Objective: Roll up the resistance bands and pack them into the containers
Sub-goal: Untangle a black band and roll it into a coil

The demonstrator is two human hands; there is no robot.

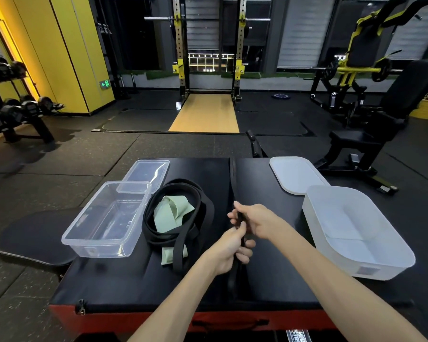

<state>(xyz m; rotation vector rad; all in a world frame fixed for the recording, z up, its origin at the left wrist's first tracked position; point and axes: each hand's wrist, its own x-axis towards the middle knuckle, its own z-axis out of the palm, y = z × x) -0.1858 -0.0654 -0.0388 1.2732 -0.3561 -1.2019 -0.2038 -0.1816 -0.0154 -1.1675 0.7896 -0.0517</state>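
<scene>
A long black resistance band [232,178] lies stretched along the middle of the black padded box [124,285], running from its far edge toward me. My left hand [229,251] and my right hand [253,222] both grip this band near its middle, close together. To the left lies a loose heap of another black band [181,243] wound around a pale green band [172,211]. An empty clear container [106,220] stands at the left. An empty frosted white container [356,233] stands at the right.
The clear lid [147,174] lies behind the clear container, and the white lid [295,175] lies behind the white container. Gym floor surrounds the box, with a dumbbell rack [17,112] far left, a squat rack [208,45] ahead and a bench machine [371,114] at right.
</scene>
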